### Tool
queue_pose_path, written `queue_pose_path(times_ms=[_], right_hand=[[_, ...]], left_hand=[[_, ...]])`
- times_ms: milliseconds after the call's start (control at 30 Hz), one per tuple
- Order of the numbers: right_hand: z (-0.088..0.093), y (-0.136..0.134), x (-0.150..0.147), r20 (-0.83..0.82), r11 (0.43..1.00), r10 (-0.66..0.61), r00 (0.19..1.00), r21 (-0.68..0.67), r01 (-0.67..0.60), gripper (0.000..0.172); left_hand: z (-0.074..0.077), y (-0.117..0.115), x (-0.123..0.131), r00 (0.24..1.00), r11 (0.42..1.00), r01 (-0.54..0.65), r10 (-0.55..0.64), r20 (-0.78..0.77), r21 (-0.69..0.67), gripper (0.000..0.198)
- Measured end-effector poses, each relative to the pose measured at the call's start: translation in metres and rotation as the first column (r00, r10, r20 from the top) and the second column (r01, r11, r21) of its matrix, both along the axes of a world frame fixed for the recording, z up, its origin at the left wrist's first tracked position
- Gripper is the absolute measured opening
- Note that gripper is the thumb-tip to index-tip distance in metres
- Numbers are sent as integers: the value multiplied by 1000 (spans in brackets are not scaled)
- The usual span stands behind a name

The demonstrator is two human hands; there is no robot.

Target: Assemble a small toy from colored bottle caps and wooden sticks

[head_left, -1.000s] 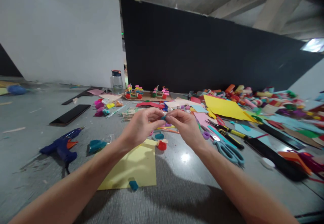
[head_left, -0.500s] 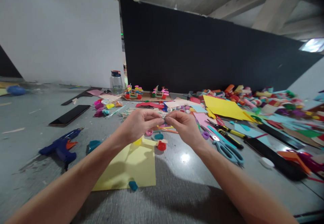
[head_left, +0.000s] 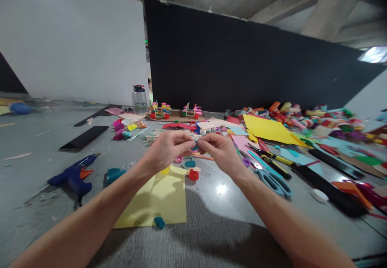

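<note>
1. Over the table [head_left: 208, 235], left hand [head_left: 169, 149] and right hand [head_left: 220, 149] meet at the fingertips, both pinched on a small teal bit [head_left: 195, 148].
2. Teal bit mostly covered by fingers; can't make out its shape.
3. Remaining fingers of both hands curl in, partly hidden.
4. Yellow sheet [head_left: 169, 203] lies nearer, to the left; left forearm covers part of it.
5. Teal lump [head_left: 159, 222] sits at the sheet's near edge. Yellow piece [head_left: 165, 170] half hidden by left wrist.
6. Red wheel [head_left: 193, 174] by the sheet's far right corner, contact unclear; teal disc [head_left: 190, 163] just beyond.
7. Sticks [head_left: 152, 137] partly blocked by left hand.
8. Scissors [head_left: 273, 182] right of right forearm; glue gun [head_left: 72, 175] left of left forearm.
9. Both forearms cut off at bottom.
</note>
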State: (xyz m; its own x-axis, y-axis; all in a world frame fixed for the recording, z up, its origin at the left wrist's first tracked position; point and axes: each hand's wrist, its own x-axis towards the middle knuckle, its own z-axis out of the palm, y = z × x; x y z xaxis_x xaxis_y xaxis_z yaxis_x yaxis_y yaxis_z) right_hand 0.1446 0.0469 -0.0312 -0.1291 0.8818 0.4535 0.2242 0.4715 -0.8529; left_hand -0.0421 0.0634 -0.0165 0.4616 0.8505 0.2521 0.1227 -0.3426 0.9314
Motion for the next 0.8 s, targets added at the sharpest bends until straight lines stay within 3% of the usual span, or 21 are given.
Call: queue_pose_path(times_ms=[133,267,567,800], right_hand=[[0,0,0,-1,999,-35,999,18,35,21],[-1,0,0,1,999,-29,1000,21,29,23],[0,-1,0,79,1000,-16,997,16,15,22],[1,-1,0,49,1000,13,999,-18,-12,18]], left_hand=[[-2,0,3,998,998,-14,19,64,-67,24],[-6,0,6,996,999,-8,12,86,-45,14],[3,-4,-3,990,997,44,-36,-137,57,13],[3,-5,-2,989,998,22,-13,-146,62,10]])
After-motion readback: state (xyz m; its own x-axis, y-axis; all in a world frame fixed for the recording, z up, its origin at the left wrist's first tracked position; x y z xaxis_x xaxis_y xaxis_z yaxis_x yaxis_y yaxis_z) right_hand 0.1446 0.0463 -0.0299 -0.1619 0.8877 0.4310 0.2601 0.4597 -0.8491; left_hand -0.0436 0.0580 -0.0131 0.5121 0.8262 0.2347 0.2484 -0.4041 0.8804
